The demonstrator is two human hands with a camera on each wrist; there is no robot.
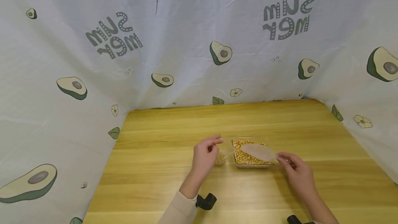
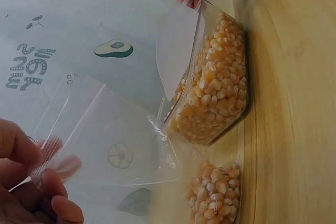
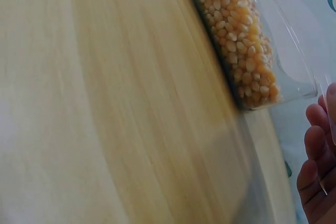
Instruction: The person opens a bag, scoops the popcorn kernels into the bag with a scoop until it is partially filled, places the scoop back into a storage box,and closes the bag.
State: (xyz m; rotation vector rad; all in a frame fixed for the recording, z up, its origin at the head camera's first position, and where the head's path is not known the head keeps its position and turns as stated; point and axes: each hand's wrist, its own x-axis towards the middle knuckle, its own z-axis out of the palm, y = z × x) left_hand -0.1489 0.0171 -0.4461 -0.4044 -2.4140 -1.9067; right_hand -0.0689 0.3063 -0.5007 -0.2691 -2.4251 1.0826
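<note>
My left hand pinches the top edge of a clear plastic zip bag. Corn kernels fill the bag's bottom, which rests on the table. Right of the bag stands a clear square container holding many yellow corn kernels. With fingertips and thumb, my right hand grips the end of a translucent white scoop, its kind not fully clear. The scoop's broad oval part lies tilted over the container, its lower end near the kernels. In the right wrist view, the right fingers sit beside the container's rim.
A wooden table lies under everything. Behind it and at both sides hangs a pale curtain printed with avocados. Black wrist camera mounts sit on both wrists.
</note>
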